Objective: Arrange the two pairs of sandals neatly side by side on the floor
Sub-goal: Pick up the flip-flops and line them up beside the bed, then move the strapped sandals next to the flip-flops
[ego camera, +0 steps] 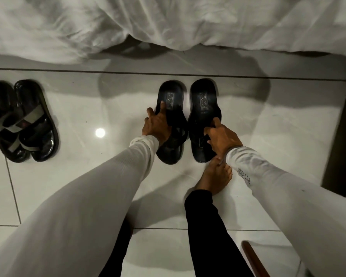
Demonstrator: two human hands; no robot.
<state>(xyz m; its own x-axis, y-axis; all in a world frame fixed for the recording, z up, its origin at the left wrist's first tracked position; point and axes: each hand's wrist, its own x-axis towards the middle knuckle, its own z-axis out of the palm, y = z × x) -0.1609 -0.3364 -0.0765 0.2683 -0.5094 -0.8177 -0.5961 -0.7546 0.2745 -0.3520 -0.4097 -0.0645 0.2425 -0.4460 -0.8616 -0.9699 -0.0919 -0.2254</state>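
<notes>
Nearest me, two white sleeves reach forward over black trouser legs; a bare foot (215, 177) stands on the tile floor (268, 120), toes just behind my right wrist. A brown wooden piece at the lower right is cut off by the frame; I cannot tell what it is.

Right hand (221, 137): fingers curled around the strap of the right sandal (203, 116), gripping it. Left hand (158, 124): fingers spread fairly wide, lying flat on the left sandal (171, 120), thumb out over its left edge; I read pressing, not clasping. Both straps are mostly hidden by the hands.

These two black sandals lie side by side, close but apart, heels toward the bed.

Well to the left, the second pair (24, 120), black with grey straps, sits overlapping, its left sandal cropped by the frame.

Farthest off, a white sheet (168, 21) hangs to the floor.
</notes>
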